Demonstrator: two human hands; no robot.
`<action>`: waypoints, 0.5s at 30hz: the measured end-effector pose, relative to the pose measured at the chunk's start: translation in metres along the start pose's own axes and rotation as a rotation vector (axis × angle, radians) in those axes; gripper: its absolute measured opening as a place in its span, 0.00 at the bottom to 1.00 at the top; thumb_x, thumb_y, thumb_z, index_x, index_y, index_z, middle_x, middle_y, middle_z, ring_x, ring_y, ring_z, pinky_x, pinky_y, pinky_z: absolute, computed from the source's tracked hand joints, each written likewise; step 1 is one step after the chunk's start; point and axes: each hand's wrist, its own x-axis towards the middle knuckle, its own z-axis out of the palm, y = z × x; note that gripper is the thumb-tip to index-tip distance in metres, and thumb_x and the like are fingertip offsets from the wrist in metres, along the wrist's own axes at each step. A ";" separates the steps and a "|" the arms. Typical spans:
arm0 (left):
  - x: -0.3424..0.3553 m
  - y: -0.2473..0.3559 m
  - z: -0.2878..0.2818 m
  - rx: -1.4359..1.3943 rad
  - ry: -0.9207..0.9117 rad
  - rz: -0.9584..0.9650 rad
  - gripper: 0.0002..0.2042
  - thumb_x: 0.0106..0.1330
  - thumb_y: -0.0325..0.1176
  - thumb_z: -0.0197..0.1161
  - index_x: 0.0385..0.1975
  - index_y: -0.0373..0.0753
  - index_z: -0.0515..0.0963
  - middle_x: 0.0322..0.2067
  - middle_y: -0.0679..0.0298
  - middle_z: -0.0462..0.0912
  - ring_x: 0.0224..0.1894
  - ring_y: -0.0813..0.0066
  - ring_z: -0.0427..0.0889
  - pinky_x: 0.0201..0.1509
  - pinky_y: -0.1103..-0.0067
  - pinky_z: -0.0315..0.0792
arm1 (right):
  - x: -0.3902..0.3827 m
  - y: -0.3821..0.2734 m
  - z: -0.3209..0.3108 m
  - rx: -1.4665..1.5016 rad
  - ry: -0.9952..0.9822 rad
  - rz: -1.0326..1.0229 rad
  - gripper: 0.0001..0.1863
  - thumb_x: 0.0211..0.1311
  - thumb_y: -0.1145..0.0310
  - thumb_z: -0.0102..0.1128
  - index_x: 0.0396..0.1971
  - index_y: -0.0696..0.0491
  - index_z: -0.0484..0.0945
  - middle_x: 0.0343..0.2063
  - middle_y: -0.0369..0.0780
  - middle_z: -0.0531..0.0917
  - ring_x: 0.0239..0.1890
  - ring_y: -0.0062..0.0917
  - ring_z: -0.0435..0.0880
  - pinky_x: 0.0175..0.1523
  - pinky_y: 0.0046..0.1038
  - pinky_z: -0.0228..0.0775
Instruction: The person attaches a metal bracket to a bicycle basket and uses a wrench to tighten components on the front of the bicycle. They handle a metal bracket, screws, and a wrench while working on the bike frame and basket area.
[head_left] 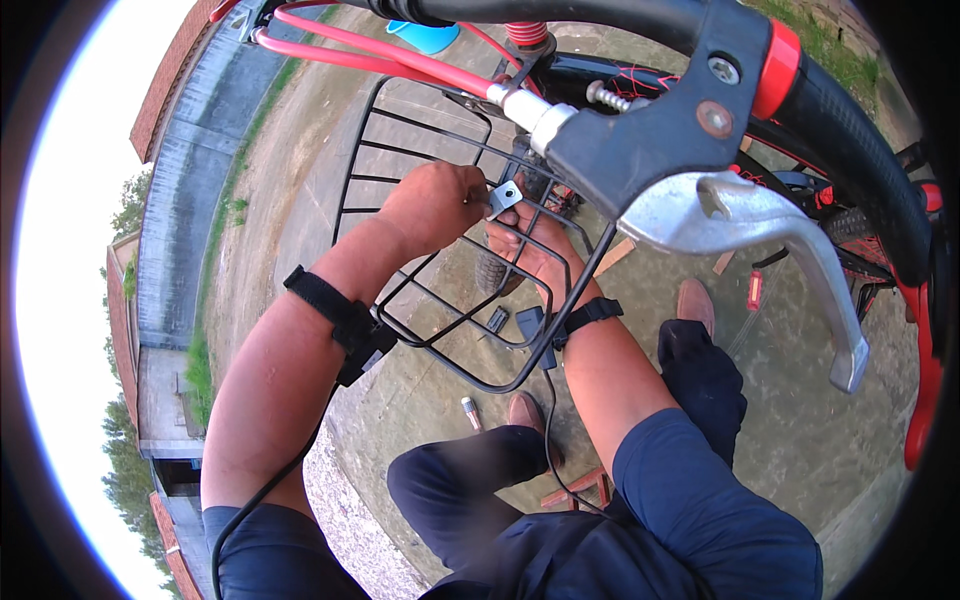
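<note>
A black wire basket (pixel 500 387) hangs at the front of a bicycle. My left hand (pixel 435 208) is closed at the basket's wires, its fingertips pinching a small silver metal bracket (pixel 507 198) with a hole in it. From the other side of the wires, my right hand (pixel 540 255) reaches up beneath the bracket with its fingers curled. Wires and the bracket partly cover those fingers, so what they grip, if anything, is hidden. Part of the front tyre (pixel 490 270) shows behind the basket.
Close above is the handlebar (pixel 850 150) with a silver brake lever (pixel 740 215) and red cables (pixel 350 55). On the concrete lie a small dark object (pixel 497 319), a short metal cylinder (pixel 471 412) and a red item (pixel 754 290). A blue basin (pixel 425 38) stands farther off.
</note>
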 end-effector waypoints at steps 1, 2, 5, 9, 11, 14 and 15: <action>-0.002 -0.004 0.002 -0.033 0.000 -0.022 0.09 0.57 0.36 0.64 0.33 0.38 0.80 0.29 0.54 0.84 0.36 0.54 0.83 0.41 0.66 0.75 | 0.003 0.002 -0.003 -0.004 -0.030 0.008 0.22 0.73 0.49 0.47 0.21 0.48 0.69 0.14 0.29 0.67 0.16 0.16 0.65 0.24 0.20 0.53; -0.004 -0.008 0.003 -0.065 0.001 -0.044 0.09 0.57 0.36 0.64 0.33 0.38 0.81 0.29 0.54 0.84 0.36 0.54 0.83 0.41 0.66 0.75 | 0.009 0.005 -0.010 -0.007 -0.060 0.017 0.22 0.73 0.49 0.46 0.21 0.48 0.69 0.14 0.29 0.66 0.16 0.16 0.65 0.24 0.20 0.52; 0.001 0.038 -0.017 0.176 -0.070 -0.143 0.09 0.57 0.36 0.64 0.33 0.39 0.81 0.29 0.54 0.84 0.35 0.54 0.83 0.41 0.67 0.75 | 0.013 0.001 -0.021 0.004 -0.046 0.000 0.24 0.73 0.47 0.45 0.21 0.48 0.68 0.13 0.30 0.65 0.15 0.15 0.64 0.23 0.19 0.52; -0.002 0.043 -0.020 0.175 -0.085 -0.227 0.10 0.58 0.37 0.64 0.33 0.38 0.82 0.29 0.54 0.84 0.35 0.55 0.83 0.41 0.67 0.76 | 0.018 0.004 -0.023 0.034 -0.042 0.028 0.25 0.73 0.45 0.44 0.20 0.49 0.67 0.13 0.30 0.65 0.15 0.15 0.63 0.23 0.19 0.52; -0.001 0.049 -0.023 0.168 -0.112 -0.292 0.10 0.58 0.38 0.64 0.33 0.38 0.82 0.29 0.54 0.84 0.36 0.54 0.83 0.41 0.67 0.76 | 0.019 0.006 -0.023 0.035 -0.026 0.004 0.25 0.73 0.45 0.44 0.21 0.49 0.67 0.13 0.31 0.65 0.15 0.15 0.63 0.23 0.19 0.52; -0.001 0.049 -0.024 0.159 -0.119 -0.287 0.11 0.59 0.39 0.64 0.32 0.37 0.82 0.29 0.53 0.84 0.36 0.54 0.83 0.42 0.66 0.76 | 0.018 0.005 -0.021 0.034 -0.051 -0.015 0.25 0.73 0.45 0.44 0.21 0.49 0.67 0.14 0.30 0.65 0.15 0.15 0.63 0.23 0.19 0.52; 0.000 0.049 -0.023 0.166 -0.115 -0.286 0.11 0.59 0.39 0.64 0.33 0.37 0.82 0.29 0.53 0.84 0.36 0.54 0.83 0.42 0.66 0.76 | 0.017 0.005 -0.022 0.032 -0.070 -0.020 0.25 0.73 0.45 0.44 0.21 0.49 0.67 0.14 0.30 0.65 0.15 0.15 0.63 0.23 0.19 0.52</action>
